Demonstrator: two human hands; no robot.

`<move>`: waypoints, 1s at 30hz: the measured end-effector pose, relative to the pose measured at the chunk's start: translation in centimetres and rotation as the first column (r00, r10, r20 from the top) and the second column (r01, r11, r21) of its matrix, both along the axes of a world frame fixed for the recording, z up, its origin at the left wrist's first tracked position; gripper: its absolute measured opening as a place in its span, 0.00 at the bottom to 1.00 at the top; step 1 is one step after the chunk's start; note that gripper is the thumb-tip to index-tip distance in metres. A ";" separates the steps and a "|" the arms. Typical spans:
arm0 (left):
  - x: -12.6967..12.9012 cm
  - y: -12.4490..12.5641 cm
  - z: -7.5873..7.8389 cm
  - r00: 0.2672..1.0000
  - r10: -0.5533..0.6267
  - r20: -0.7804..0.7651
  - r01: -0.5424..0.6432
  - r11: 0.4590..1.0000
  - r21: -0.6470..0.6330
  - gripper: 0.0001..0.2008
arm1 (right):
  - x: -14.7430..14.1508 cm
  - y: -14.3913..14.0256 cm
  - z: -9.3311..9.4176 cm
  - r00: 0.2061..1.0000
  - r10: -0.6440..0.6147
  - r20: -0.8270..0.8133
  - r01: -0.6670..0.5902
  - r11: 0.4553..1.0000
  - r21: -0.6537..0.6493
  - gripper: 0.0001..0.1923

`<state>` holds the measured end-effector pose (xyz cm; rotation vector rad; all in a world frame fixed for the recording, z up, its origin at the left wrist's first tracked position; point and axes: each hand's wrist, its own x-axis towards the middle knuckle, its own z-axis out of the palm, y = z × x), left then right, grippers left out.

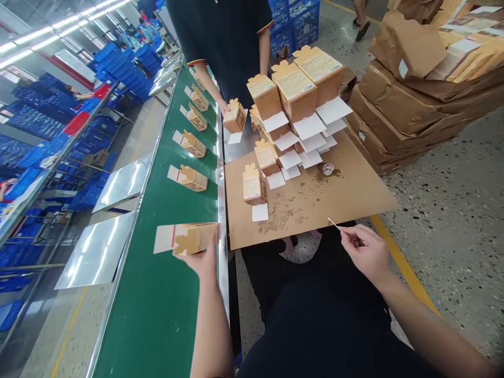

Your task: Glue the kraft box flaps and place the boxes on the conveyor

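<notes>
My left hand [200,255] is closed around a small cardboard box [192,237] lying over the green conveyor belt [157,310], its white flap pointing left. Between the thumb and fingers of my right hand [366,250] is a cotton swab [334,224], its brownish tip near the edge of the cardboard-covered table [315,205]. A single box [254,185] with a white flap stands on that table, close to a stack of similar boxes [295,92]. A small clear dish [328,169] sits among wet spots on the cardboard.
Further along the belt lie several boxes [192,177] in a row. Across the table a co-worker [232,47] in a dark shirt holds another box [235,116]. Brown paper-wrapped bundles [409,115] are piled on the floor at right, and metal plates [96,249] jut out left of the belt.
</notes>
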<state>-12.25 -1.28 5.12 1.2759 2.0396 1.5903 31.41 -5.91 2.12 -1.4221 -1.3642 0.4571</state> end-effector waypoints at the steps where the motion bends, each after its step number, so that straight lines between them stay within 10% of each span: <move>1: -2.5 -0.1 0.1 0.995 0.097 -0.007 -0.097 0.995 0.036 0.52 | -0.1 0.3 0.1 1.000 0.012 -0.003 -0.012 1.000 0.001 0.11; 5: -8.8 0.5 -1.5 0.964 0.264 0.033 -0.261 0.962 -0.083 0.49 | -0.9 1.9 0.7 0.996 0.088 -0.008 -0.087 0.996 0.033 0.09; 12: -10.3 1.5 -4.6 0.962 0.266 0.065 -0.255 0.956 -0.146 0.44 | 1.1 1.9 1.1 0.995 0.069 0.066 -0.071 0.997 0.030 0.10; 30: -11.5 7.7 -1.3 0.946 0.291 0.140 -0.281 0.955 -0.092 0.41 | 4.4 2.1 0.2 0.989 -0.087 0.121 0.079 0.994 0.072 0.08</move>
